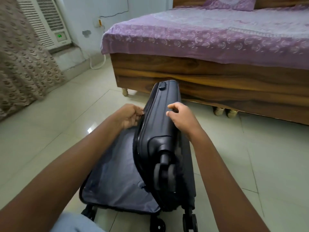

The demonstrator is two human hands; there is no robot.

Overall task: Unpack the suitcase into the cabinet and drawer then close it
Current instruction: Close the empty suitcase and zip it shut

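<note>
A dark navy hard-shell suitcase point(160, 124) lies open on the tiled floor in front of me. One half lies flat, showing its grey fabric lining point(115, 180). The other half stands raised on edge, wheel toward me. My left hand point(129, 116) holds the rim of the raised half, fingers curled at its left edge. My right hand point(181, 115) rests on the outer shell of that half with fingers bent. No cabinet or drawer is in view.
A wooden bed point(217, 79) with a purple patterned sheet stands just behind the suitcase. A patterned curtain point(21, 64) hangs at the left beside a window air conditioner point(48, 22). Pale floor tiles point(55, 119) stretch to the left and right.
</note>
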